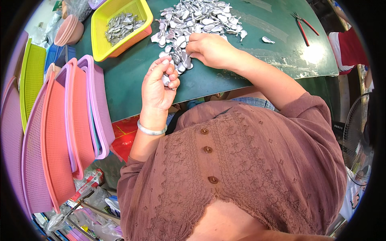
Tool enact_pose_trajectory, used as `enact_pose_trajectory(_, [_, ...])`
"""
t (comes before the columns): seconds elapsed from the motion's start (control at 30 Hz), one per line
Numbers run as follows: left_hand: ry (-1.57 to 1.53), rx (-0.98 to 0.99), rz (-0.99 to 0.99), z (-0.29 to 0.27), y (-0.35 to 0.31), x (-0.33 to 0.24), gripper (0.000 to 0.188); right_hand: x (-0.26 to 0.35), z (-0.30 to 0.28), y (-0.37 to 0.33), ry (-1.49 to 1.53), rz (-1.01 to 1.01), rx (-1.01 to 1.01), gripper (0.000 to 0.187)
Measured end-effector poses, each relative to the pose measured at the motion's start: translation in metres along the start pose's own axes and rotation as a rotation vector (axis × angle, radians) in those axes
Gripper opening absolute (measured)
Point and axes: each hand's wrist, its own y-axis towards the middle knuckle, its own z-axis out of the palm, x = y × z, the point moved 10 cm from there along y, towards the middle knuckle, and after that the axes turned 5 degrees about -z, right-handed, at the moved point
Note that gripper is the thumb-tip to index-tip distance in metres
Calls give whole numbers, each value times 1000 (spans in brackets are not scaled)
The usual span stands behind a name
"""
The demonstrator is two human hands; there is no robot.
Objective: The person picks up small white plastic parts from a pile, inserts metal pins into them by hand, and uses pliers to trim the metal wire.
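Note:
A heap of small silver, spoon-shaped pieces (201, 18) lies on the green table, trailing toward me. My left hand (159, 82), palm up at the near end of the heap, is closed around a few of these silver pieces (165, 79). One of them shows between thumb and fingers. Beside it on the right, my right hand (213, 50) reaches down to the heap's near edge. Its fingers are curled together against the pieces, and what they pinch, if anything, is hidden. Left of the heap, a yellow basket (98, 38) contains more pieces of a similar kind.
Red-handled pliers (304, 29) lie open at the table's far right, with a single silver piece (267, 40) nearer the heap. Stacked purple, orange and green plastic baskets (60, 132) stand along the left. A black fan (358, 132) is at the right, near another person's red sleeve (354, 48).

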Motion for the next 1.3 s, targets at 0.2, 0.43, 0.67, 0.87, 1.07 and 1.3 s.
enact_pose_trajectory(0.2, [193, -89, 34, 0, -2, -3, 15, 13, -26, -5, 109, -107, -100, 5])
enact_pose_trajectory(0.43, [312, -52, -51, 16, -7, 11, 13, 43, -51, -8, -116, -249, -75, 13])
enact_pose_trajectory(0.67, [302, -33, -43, 21, -7, 17, 12, 23, -57, -13, 279, -95, -183, 12])
enact_pose_trajectory(0.87, [270, 2, -48, 24, -5, 21, 11, 3, -33, -16, 730, 134, -109, 17])
enact_pose_trajectory(1.07, [324, -1, -21, 28, -5, 22, 8, 3, -25, -17, 790, 203, -73, 18])
enact_pose_trajectory(1.3, [301, -10, -30, 26, -4, 24, 6, -9, -13, -23, 1002, 364, -51, 16])
